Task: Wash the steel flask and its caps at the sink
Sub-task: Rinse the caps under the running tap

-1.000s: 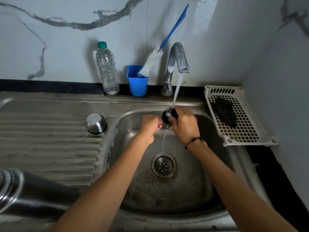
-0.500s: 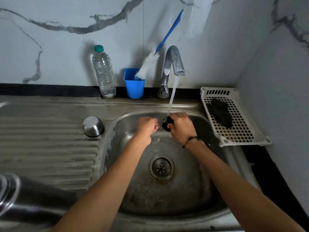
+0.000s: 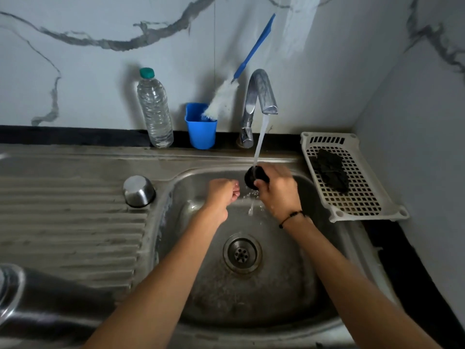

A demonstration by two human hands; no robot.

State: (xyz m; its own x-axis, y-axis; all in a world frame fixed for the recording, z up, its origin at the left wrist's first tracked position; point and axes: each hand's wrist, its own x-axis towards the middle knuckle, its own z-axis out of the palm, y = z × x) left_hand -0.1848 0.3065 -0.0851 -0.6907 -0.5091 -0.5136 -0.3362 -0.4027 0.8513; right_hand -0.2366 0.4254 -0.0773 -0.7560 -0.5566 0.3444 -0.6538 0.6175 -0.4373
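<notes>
My right hand (image 3: 278, 191) grips a small black cap (image 3: 252, 178) under the water running from the steel tap (image 3: 259, 96), over the sink basin (image 3: 289, 293). My left hand (image 3: 221, 191) hangs just left of the cap with its fingers curled, holding nothing that I can see. A steel cup-shaped cap (image 3: 139, 190) stands upside down on the ribbed drainboard (image 3: 68, 235). The steel flask (image 3: 37, 306) lies on its side at the near left edge, partly cut off by the frame.
A clear water bottle (image 3: 155, 109) and a blue cup (image 3: 201, 128) holding a bottle brush (image 3: 227, 95) stand against the wall behind the sink. A white perforated tray (image 3: 357, 197) with a dark scrub pad (image 3: 331, 170) lies right of the basin. The drain (image 3: 242, 253) sits mid-basin.
My left hand has drawn slightly away from the cap. My right hand keeps the black cap in the water stream. The view has tilted a little.
</notes>
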